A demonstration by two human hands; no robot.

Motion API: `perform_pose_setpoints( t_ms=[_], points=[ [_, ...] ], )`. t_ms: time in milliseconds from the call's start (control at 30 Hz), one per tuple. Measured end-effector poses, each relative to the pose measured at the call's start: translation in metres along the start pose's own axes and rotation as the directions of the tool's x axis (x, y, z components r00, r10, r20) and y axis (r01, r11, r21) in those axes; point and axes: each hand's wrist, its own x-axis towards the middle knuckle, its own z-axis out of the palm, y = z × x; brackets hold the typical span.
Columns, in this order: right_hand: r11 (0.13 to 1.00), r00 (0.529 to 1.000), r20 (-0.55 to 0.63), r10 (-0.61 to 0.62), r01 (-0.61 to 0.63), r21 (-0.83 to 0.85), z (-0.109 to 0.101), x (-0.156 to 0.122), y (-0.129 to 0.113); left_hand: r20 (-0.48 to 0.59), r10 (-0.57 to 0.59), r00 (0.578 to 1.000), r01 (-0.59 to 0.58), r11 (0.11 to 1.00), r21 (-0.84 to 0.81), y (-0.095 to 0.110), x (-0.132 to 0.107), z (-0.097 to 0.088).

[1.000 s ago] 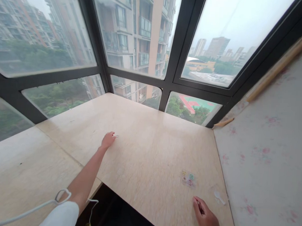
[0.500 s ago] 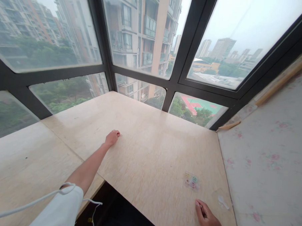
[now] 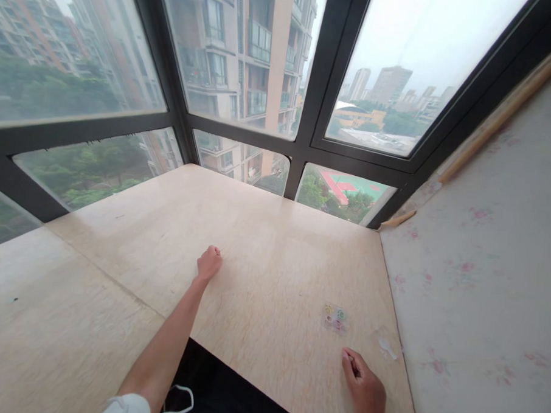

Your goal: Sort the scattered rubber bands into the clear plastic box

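My left hand [image 3: 210, 263] is stretched far forward over the stone counter, its fingers curled shut; whatever they hold is hidden from view. Near the front right, my right hand [image 3: 363, 387] rests with thumb and forefinger pressed together; anything between them is too small to make out. Just beyond it lies a small clear plastic box [image 3: 335, 319] with compartments, which has ring-like pieces in yellow, green, white and pink. A whitish, spoon-like piece [image 3: 388, 349] lies right of the box, close to the wall.
The pale stone counter [image 3: 262, 291] runs back to dark-framed windows [image 3: 303, 110]. A flowered wall [image 3: 473, 288] bounds it on the right. In front is a dark gap [image 3: 222, 381] with a white cable [image 3: 187, 400]. A small dark speck [image 3: 16, 299] lies at left.
The camera view has turned, so the counter and box appear shifted left. My left hand's fingertips, with a thin reddish thing at them earlier, now face away. My right hand stays near the box.
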Motion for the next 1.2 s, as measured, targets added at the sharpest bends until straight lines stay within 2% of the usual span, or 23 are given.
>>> perform_pose_setpoints(
  t_ms=[133,267,400,500,567,633,900,1200],
  points=[
    [0.999,0.999,0.001,-0.035,0.035,0.041,-0.003,-0.001,-0.005,0.07,0.044,0.997,-0.037,0.994,-0.099,0.043,-0.031,0.019],
    [0.994,0.997,-0.02,-0.075,0.077,0.082,-0.005,-0.001,-0.008,0.156,0.224,0.962,-0.19,0.96,-0.205,0.095,-0.072,0.036],
    [0.989,0.995,-0.036,-0.094,0.098,0.113,-0.007,-0.001,-0.011,0.238,0.402,0.884,-0.332,0.899,-0.285,0.139,-0.126,0.053],
    [0.987,0.996,-0.03,-0.085,0.089,0.134,-0.008,-0.002,-0.012,0.303,0.56,0.771,-0.449,0.816,-0.365,0.161,-0.165,0.064],
    [0.987,0.997,-0.023,-0.071,0.073,0.144,-0.008,-0.001,-0.012,0.32,0.642,0.696,-0.529,0.761,-0.377,0.17,-0.185,0.07],
    [0.986,0.998,-0.022,-0.062,0.064,0.157,-0.008,-0.001,-0.012,0.323,0.683,0.655,-0.598,0.73,-0.331,0.176,-0.197,0.074],
    [0.959,0.998,-0.068,-0.008,0.027,0.281,-0.009,0.004,-0.011,0.369,0.75,0.549,-0.773,0.624,-0.119,0.193,-0.209,0.085],
    [0.933,0.997,-0.07,0.031,-0.004,0.359,-0.011,0.004,-0.011,0.379,0.793,0.478,-0.829,0.55,-0.105,0.197,-0.214,0.097]
  ],
)
